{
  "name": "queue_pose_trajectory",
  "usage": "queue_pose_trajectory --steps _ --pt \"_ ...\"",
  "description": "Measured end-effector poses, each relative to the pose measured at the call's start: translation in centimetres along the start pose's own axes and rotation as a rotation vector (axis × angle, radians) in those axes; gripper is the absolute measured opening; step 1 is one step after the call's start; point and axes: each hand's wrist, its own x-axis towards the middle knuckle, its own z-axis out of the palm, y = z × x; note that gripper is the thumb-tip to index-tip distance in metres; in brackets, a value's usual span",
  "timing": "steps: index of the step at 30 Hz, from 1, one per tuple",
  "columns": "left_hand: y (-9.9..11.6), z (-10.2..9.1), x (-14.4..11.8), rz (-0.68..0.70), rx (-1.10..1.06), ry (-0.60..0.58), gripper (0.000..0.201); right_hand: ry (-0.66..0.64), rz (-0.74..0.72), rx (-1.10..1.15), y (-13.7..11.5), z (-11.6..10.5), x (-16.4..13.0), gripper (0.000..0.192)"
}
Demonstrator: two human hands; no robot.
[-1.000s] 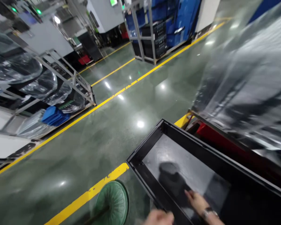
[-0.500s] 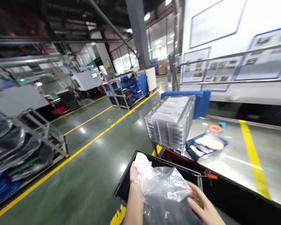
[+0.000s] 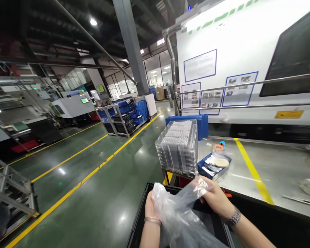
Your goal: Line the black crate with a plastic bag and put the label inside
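Observation:
A clear plastic bag (image 3: 181, 217) is stretched between my two hands, its lower part hanging over a black crate (image 3: 142, 210). My left hand (image 3: 151, 206) is closed around a bunched, whitish part of the bag. Higher and to the right, my right hand (image 3: 213, 194) pinches a crumpled upper corner of the same bag. The bag partly covers the crate, so most of what lies inside is hidden.
A stack of clear plastic trays (image 3: 178, 148) stands ahead on a bench's left end. Beside it on the metal bench (image 3: 248, 168) sits a blue tray (image 3: 203, 167) with small items. Blue panels (image 3: 203, 125) lean behind. A metal rack (image 3: 12, 193) stands at left.
My right hand has risen and pulled a corner of the bag up and away from my left hand. The camera view has turned to the right.

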Motion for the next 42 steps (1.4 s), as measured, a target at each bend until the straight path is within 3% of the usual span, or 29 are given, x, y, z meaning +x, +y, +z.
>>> queue_pose_trajectory --steps 2,4,6,8,10,12,14,16,18,21,23,27,31,35,38,42 --pt "-1.6 -0.7 0.0 -0.051 0.060 -0.058 0.050 0.037 -0.003 -0.034 -0.7 0.5 1.0 0.061" --pt "-3.2 -1.5 0.3 -0.057 0.100 -0.061 0.043 0.097 -0.021 -0.087 -1.6 0.9 2.1 0.066" --pt "-3.9 -2.2 0.7 -0.011 0.096 0.002 0.039 0.169 -0.045 -0.163 -2.5 1.1 3.0 0.069" --pt "-3.2 -2.7 0.8 0.094 0.068 0.094 0.052 0.241 -0.078 -0.267 -3.4 1.3 3.7 0.070" --pt "-1.2 -2.5 0.1 0.270 0.023 0.131 0.055 0.301 -0.116 -0.390 -4.2 1.5 4.1 0.069" --pt "1.1 -1.3 -1.6 0.527 0.004 0.103 0.043 0.341 -0.147 -0.514 -4.8 1.8 4.3 0.063" --pt "2.7 1.0 -3.6 0.820 0.086 0.090 0.031 0.361 -0.163 -0.632 -5.4 2.2 4.4 0.054" --pt "3.2 3.8 -5.1 0.983 0.243 0.126 0.040 0.362 -0.172 -0.736 -6.1 2.5 4.4 0.046" --pt "3.1 6.1 -5.7 0.952 0.422 0.171 0.043 0.348 -0.180 -0.825 -7.0 2.5 4.3 0.041" --pt "2.7 7.4 -5.0 0.832 0.527 0.166 0.024 0.350 -0.180 -0.937 -8.3 1.6 4.1 0.040" --pt "2.8 6.8 -4.2 0.755 0.465 0.066 0.020 0.384 -0.162 -1.000 -9.1 0.5 3.9 0.041" --pt "3.5 4.9 -3.7 0.536 0.256 -0.158 0.041 0.459 -0.099 -1.077 -10.0 -2.2 3.8 0.042" --pt "3.5 4.5 -3.9 0.385 0.128 -0.226 0.056 0.475 -0.068 -1.095 -10.1 -3.5 4.0 0.042" --pt "3.1 4.9 -4.6 0.245 -0.060 -0.286 0.060 0.479 -0.083 -1.070 -9.1 -4.2 4.8 0.044" --pt "3.0 4.9 -5.1 0.168 -0.142 -0.274 0.063 0.484 -0.155 -1.017 -7.9 -4.8 5.4 0.046" --pt "3.0 5.0 -5.1 0.054 -0.233 -0.295 0.063 0.582 -0.395 -0.920 -6.6 -4.4 3.8 0.056"
